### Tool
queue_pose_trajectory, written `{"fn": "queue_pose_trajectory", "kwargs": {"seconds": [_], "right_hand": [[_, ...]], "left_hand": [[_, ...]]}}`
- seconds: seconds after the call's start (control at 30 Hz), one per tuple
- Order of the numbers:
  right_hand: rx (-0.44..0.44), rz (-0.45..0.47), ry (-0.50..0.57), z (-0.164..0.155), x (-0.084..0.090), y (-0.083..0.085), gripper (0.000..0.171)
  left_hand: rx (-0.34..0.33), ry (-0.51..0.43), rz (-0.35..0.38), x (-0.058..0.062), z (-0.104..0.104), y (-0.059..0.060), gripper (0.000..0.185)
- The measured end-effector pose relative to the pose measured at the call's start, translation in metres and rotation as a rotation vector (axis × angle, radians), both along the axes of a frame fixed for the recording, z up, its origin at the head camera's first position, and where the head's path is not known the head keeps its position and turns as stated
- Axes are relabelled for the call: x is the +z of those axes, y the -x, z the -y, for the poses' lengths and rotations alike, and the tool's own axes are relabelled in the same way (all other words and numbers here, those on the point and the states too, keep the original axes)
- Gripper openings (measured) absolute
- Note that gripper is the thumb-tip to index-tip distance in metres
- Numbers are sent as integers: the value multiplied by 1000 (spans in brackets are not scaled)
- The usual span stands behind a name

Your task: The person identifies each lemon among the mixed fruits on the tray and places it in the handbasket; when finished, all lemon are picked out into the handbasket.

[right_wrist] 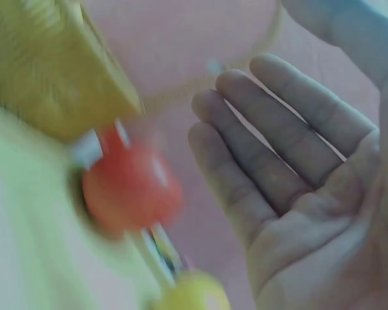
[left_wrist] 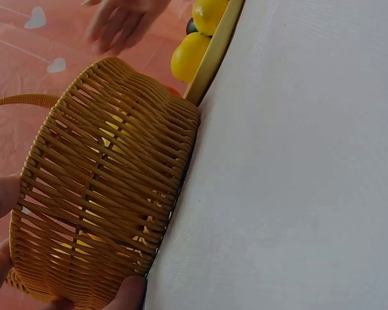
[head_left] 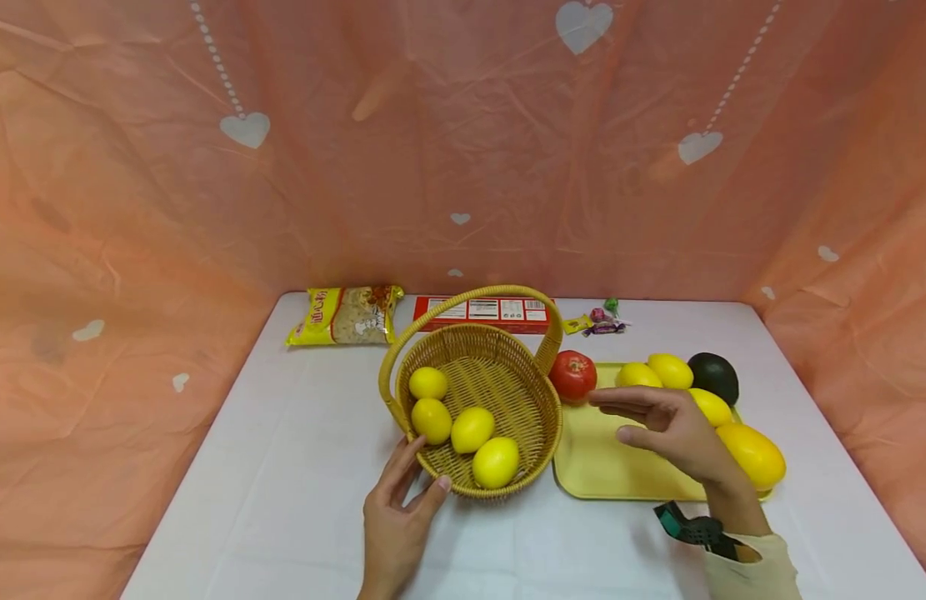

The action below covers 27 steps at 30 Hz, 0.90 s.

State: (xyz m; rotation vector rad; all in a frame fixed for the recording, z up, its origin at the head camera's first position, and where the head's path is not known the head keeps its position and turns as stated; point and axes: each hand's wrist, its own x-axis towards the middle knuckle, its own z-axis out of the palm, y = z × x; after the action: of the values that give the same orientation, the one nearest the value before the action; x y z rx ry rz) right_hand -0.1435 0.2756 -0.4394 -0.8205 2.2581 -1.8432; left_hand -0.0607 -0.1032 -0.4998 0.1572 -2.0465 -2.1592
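Note:
A wicker basket [head_left: 500,367] with a tall arched handle stands on the white table, and several lemons [head_left: 473,430] lie in it. At its near left side my left hand [head_left: 398,508] grips the basket, thumb and fingers around the rim and wall. In the left wrist view, fingertips press against the woven side [left_wrist: 103,174]. My right hand [head_left: 676,429] is held over the yellow tray [head_left: 605,467], fingers straight and palm bare. Just left of its fingertips sits a red pomegranate [head_left: 573,376], between basket and tray; it is blurred in the right wrist view.
On the tray's right side are more lemons [head_left: 669,371], a dark green avocado [head_left: 713,378] and a large yellow-orange mango [head_left: 753,456]. Along the back lie a yellow food bag [head_left: 346,317], a red box [head_left: 493,312] and some wrapped candies [head_left: 603,328]. Pink cloth [head_left: 508,183] surrounds the table.

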Motion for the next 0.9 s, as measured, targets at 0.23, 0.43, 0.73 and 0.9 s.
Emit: {"fn": "queue_pose_trajectory", "kwargs": {"seconds": [0.23, 0.43, 0.73, 0.9], "right_hand": [[-217, 10, -12, -60, -2, -33, 44], [-456, -58, -396, -79, 0, -46, 45], [-556, -110, -810, -62, 0, -38, 44], [-524, -95, -805, -48, -2, -33, 43]], "left_hand": [[-5, -8, -10, -1, 0, -1, 59], [-7, -3, -15, -1, 0, -1, 59], [-3, -7, -6, 1, 0, -2, 59], [-2, -12, -6, 2, 0, -2, 59]]}}
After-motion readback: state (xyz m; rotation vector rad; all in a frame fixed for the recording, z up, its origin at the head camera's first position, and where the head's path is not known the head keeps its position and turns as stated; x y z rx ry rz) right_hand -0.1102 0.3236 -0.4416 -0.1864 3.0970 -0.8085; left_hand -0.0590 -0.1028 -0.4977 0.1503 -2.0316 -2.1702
